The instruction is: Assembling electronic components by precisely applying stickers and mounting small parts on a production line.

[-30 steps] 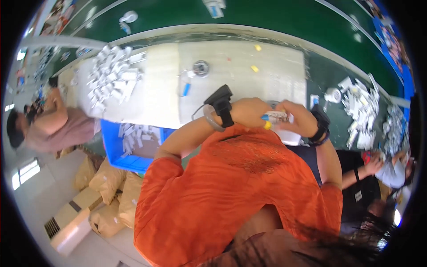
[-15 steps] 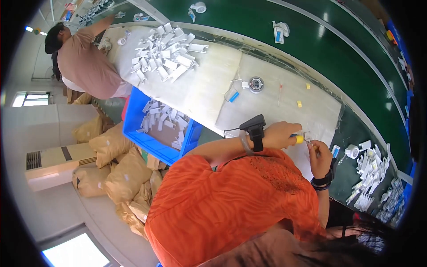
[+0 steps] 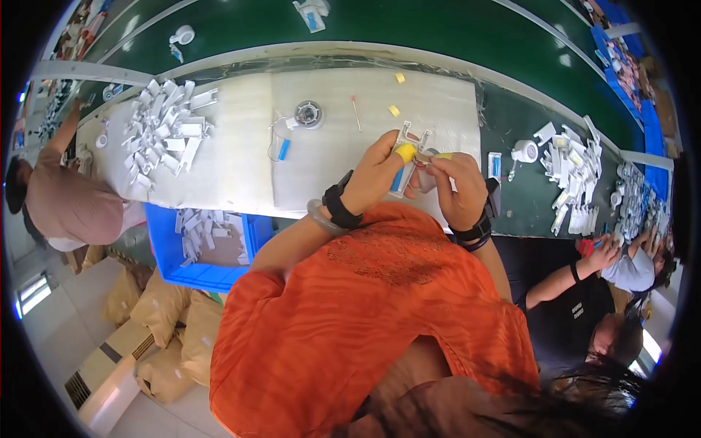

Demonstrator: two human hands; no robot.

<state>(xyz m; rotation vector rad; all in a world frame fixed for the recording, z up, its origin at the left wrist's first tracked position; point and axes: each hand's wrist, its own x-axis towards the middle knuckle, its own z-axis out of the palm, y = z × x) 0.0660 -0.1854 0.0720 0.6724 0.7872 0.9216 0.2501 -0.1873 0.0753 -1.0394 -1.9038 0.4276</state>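
Observation:
My left hand, with a yellow cover on its thumb, is closed around a white plastic housing. Two prongs stick out at the housing's far end, and a blue cylindrical cell lies along its side. My right hand meets the housing from the right, fingers pinched together against its edge; yellow shows on a fingertip there too. What sits between those right fingertips is too small to make out. Both hands are above the white mat, close to my body.
A round fan-like unit is wired to a blue cell on the mat, near a thin red-tipped stick and yellow bits. White parts are heaped left and right. A blue bin stands left; co-workers sit either side.
My view has swung right, so the table appears further left. The housing and its blue cell, mostly hidden earlier, now show between my hands. Both hands stay together at it.

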